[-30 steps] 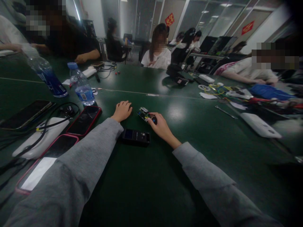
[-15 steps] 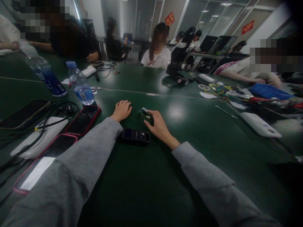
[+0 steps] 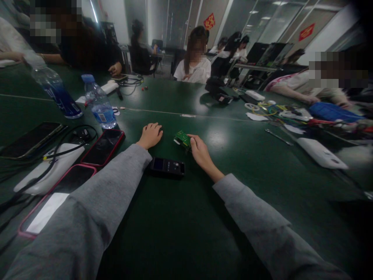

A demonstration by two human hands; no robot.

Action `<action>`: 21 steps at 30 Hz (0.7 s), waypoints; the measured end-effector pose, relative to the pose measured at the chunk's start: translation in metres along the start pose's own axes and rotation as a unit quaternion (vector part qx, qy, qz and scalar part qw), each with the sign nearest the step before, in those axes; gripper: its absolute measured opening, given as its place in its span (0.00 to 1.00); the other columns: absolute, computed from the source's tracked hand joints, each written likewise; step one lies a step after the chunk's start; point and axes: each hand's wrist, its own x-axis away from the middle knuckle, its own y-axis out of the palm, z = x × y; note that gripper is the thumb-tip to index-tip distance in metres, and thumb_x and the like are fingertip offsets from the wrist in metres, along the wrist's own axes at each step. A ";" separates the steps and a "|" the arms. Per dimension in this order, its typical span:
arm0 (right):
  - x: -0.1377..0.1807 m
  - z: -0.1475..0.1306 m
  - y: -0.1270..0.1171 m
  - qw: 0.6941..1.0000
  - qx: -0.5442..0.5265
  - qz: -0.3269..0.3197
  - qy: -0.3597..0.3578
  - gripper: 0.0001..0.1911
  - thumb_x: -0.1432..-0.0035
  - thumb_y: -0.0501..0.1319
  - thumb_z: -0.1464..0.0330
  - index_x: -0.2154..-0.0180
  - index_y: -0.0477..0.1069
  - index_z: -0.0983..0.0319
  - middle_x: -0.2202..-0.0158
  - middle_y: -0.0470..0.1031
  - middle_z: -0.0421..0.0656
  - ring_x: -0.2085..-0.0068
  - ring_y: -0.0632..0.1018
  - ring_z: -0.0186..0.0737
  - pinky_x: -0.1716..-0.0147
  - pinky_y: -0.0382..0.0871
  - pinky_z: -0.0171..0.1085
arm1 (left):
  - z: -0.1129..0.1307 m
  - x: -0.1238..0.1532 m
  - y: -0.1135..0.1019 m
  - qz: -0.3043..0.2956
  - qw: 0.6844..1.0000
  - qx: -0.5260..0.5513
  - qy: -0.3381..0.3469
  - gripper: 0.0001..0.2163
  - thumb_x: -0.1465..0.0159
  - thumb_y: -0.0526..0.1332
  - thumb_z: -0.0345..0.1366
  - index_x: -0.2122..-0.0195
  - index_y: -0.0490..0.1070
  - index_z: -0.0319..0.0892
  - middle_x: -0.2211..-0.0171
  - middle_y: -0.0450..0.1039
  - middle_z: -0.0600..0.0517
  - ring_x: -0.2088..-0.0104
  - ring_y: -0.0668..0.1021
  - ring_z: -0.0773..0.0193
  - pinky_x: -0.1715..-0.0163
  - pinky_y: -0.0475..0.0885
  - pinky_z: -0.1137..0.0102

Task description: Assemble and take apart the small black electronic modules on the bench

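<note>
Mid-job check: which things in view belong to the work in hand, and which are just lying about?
Likely part of the work:
green circuit board, held in the right hand
black device, perhaps, lying close by

Likely just lying about:
blue-capped bottle
red-edged phone
pink-edged phone
wrench

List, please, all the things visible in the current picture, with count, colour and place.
circuit board: 1, green, centre
device with screen: 1, black, nearer than the board
phones: 3, dark, near left; two have red or pink rims
bottles: 2, clear and blue, left
white oblong cases: at least 4, left and right
cables: many, mixed colours, both sides
wrench: 1, silvery, right
red signs: 2, red, background
people: several, mixed clothing, beyond
table: 1, dark green, beneath
blurred clutter: uncountable
sleeves: 2, grey, forearms
left hand: 1, bare, on the table
right hand: 1, bare, holding the board
</note>
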 end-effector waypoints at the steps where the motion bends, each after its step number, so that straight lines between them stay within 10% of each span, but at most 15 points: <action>1: -0.001 0.000 0.001 1.000 -0.005 0.011 0.011 0.24 0.30 0.45 0.53 0.49 0.70 0.61 0.52 0.75 0.51 0.50 0.75 0.51 0.47 0.68 0.52 | 0.001 0.000 -0.001 0.000 1.000 -0.001 -0.001 0.21 0.28 0.47 0.41 0.38 0.65 0.41 0.35 0.63 0.43 0.36 0.63 0.51 0.38 0.59 0.52; 12: 0.018 -0.008 -0.022 0.994 0.089 -0.061 -0.034 0.28 0.36 0.58 0.59 0.37 0.62 0.61 0.43 0.71 0.52 0.46 0.74 0.55 0.47 0.70 0.57 | 0.000 0.001 0.000 0.007 1.000 -0.002 0.003 0.21 0.28 0.47 0.41 0.38 0.66 0.41 0.36 0.64 0.44 0.36 0.64 0.51 0.38 0.60 0.52; 21: 0.113 0.079 -0.211 0.958 0.238 0.054 0.149 0.44 0.46 0.55 0.35 0.39 0.68 0.56 0.58 0.75 0.65 0.65 0.79 0.59 0.69 0.68 0.57 | 0.001 0.003 -0.003 0.008 1.000 0.005 0.003 0.21 0.28 0.46 0.41 0.38 0.65 0.43 0.35 0.63 0.44 0.36 0.63 0.50 0.38 0.59 0.51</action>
